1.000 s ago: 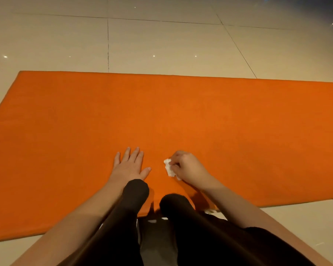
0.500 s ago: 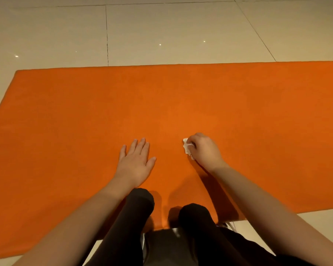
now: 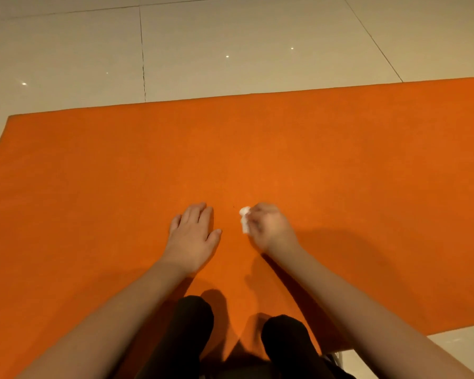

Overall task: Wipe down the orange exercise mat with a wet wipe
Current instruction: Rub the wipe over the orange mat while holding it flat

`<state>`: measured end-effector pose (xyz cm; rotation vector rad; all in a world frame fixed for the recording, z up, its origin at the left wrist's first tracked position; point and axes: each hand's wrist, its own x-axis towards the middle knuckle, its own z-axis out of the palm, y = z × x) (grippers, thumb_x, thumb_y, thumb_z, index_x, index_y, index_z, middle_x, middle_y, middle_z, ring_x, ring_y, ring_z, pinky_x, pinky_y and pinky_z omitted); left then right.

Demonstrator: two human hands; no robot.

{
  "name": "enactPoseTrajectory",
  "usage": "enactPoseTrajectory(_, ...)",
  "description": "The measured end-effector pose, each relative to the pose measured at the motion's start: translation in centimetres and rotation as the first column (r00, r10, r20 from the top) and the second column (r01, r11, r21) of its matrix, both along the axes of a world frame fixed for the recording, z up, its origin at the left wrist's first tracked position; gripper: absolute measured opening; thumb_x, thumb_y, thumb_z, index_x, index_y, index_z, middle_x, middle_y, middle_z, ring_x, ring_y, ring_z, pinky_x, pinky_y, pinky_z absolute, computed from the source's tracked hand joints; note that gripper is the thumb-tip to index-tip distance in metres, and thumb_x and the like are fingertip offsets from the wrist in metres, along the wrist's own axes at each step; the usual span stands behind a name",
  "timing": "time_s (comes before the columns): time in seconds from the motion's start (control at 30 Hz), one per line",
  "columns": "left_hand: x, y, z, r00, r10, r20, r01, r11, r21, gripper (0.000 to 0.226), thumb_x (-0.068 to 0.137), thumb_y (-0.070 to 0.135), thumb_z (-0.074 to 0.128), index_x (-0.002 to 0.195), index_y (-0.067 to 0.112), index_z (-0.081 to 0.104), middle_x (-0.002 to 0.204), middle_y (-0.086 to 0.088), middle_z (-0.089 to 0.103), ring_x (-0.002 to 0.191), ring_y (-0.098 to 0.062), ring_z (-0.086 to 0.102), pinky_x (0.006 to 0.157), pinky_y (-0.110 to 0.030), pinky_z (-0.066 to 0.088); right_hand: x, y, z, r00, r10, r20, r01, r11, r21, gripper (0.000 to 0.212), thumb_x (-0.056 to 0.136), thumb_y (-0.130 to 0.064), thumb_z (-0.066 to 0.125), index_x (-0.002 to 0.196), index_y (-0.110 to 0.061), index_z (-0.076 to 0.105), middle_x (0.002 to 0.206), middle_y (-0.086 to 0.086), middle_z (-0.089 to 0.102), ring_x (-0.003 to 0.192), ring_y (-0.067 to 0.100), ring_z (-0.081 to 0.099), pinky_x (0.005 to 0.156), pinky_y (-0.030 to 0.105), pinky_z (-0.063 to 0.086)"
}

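Note:
The orange exercise mat (image 3: pixel 121 173) lies flat on the floor and fills most of the view. My right hand (image 3: pixel 271 228) grips a crumpled white wet wipe (image 3: pixel 244 218) and holds it down on the mat near the middle; the hand is slightly blurred. Only the wipe's left part shows past my fingers. My left hand (image 3: pixel 193 236) rests flat on the mat with straight fingers, a short way left of the wipe.
Glossy beige floor tiles (image 3: pixel 230 42) surround the mat on the far side and at the lower right corner. My knees in dark trousers (image 3: pixel 192 324) rest on the mat's near edge.
My right hand with the wipe moved away from me up the mat, then a little leftward toward my left hand. My head tilted, so the mat's far edge sits lower in view.

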<state>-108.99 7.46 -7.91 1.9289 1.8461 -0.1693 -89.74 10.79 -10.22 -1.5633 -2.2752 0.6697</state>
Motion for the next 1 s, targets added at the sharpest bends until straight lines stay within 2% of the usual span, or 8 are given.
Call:
enactPoseTrajectory(0.1, 0.3, 1.8, -0.9, 0.999, -0.021, -0.035, 0.019, 0.997, -0.069, 0.065, 0.103, 0.052, 0.022, 0.157, 0.022, 0.001, 0.164, 0.001, -0.013, 0.15, -0.019, -0.013, 0.12, -0.048, -0.002, 1.1, 0.5, -0.9, 0.961, 0.278, -0.013, -0.276, 0.958, 0.079, 0.026, 0.083, -0.019, 0.05, 0.075, -0.008, 0.071, 0.084, 0.009, 0.067, 0.074, 0.03, 0.062, 0.062, 0.031, 0.051)
enactPoseTrajectory(0.2, 0.5, 1.2, -2.2, 0.996, -0.031, -0.081, 0.027, 0.998, -0.056, 0.071, 0.097, 0.06, 0.005, 0.157, 0.023, -0.006, 0.162, 0.003, -0.019, 0.149, -0.019, -0.019, 0.119, -0.049, -0.006, 2.4, 4.9, -1.3, 0.998, -0.004, 0.063, -0.008, 0.984, 0.178, 0.009, 0.074, -0.005, 0.063, 0.067, -0.006, 0.068, 0.081, 0.011, 0.065, 0.071, 0.034, 0.062, 0.052, 0.032, 0.05)
enactPoseTrajectory(0.3, 0.4, 0.9, -2.7, 0.997, -0.024, -0.079, 0.025, 1.0, 0.004, 0.086, 0.08, 0.061, -0.012, 0.157, 0.023, -0.002, 0.163, 0.004, -0.014, 0.149, -0.018, -0.016, 0.118, -0.047, -0.008, 0.6, 6.0, -2.2, 0.978, -0.202, -0.051, 0.209, 0.949, 0.237, 0.01, 0.07, -0.001, 0.059, 0.064, -0.002, 0.066, 0.077, 0.014, 0.063, 0.066, 0.034, 0.06, 0.056, 0.031, 0.048)
enactPoseTrajectory(0.47, 0.3, 1.1, -2.9, 0.999, -0.016, -0.038, 0.016, 1.0, 0.019, 0.082, 0.084, 0.06, -0.004, 0.156, 0.022, 0.004, 0.163, 0.003, -0.009, 0.149, -0.017, -0.016, 0.116, -0.046, -0.011, -0.5, 5.9, -3.0, 0.948, 0.314, 0.056, -0.318, 0.92, 0.229, 0.004, 0.08, -0.007, 0.066, 0.076, -0.007, 0.066, 0.081, 0.007, 0.061, 0.071, 0.028, 0.058, 0.049, 0.032, 0.044)
enactPoseTrajectory(0.63, 0.0, 1.2, -3.3, 0.995, -0.06, -0.077, 0.068, 0.991, 0.112, 0.063, 0.092, 0.049, 0.035, 0.141, 0.011, 0.049, 0.15, -0.009, 0.043, 0.139, -0.031, 0.033, 0.107, -0.051, 0.019, 0.1, 11.2, -3.2, 0.974, -0.227, 0.007, 0.214, 0.924, 0.316, 0.006, 0.074, -0.008, 0.063, 0.075, -0.007, 0.069, 0.084, 0.01, 0.064, 0.07, 0.031, 0.059, 0.06, 0.035, 0.043)
enactPoseTrajectory(0.73, -0.5, 3.2, -3.2, 0.997, -0.078, -0.019, 0.08, 0.982, 0.171, 0.063, 0.091, 0.047, 0.037, 0.141, 0.01, 0.047, 0.148, -0.011, 0.044, 0.137, -0.032, 0.036, 0.11, -0.049, 0.023, -1.3, 9.7, -3.8, 0.994, 0.11, 0.006, -0.107, 0.954, 0.28, 0.016, 0.081, -0.011, 0.052, 0.077, -0.005, 0.067, 0.086, 0.012, 0.065, 0.073, 0.032, 0.061, 0.063, 0.039, 0.05)
enactPoseTrajectory(0.83, -0.6, 7.5, -2.4, 0.995, -0.098, -0.019, 0.1, 0.988, 0.121, 0.072, 0.093, 0.052, 0.031, 0.156, 0.019, 0.019, 0.164, -0.002, 0.008, 0.148, -0.021, 0.0, 0.117, -0.045, -0.003, -0.1, 11.6, -3.0, 0.947, 0.288, 0.142, -0.32, 0.884, 0.342, 0.032, 0.087, -0.023, 0.043, 0.08, -0.008, 0.07, 0.079, 0.007, 0.066, 0.069, 0.028, 0.06, 0.057, 0.033, 0.048)
enactPoseTrajectory(1.0, 0.2, 9.5, -2.1, 0.986, -0.111, -0.126, 0.113, 0.993, 0.014, 0.073, 0.099, 0.052, 0.036, 0.157, 0.023, 0.002, 0.164, 0.002, -0.007, 0.15, -0.024, -0.007, 0.12, -0.048, 0.001, 0.4, 17.2, -2.8, 0.966, -0.26, 0.002, 0.248, 0.923, 0.295, 0.023, 0.08, -0.015, 0.051, 0.071, -0.004, 0.068, 0.075, 0.015, 0.062, 0.071, 0.035, 0.059, 0.057, 0.034, 0.045)
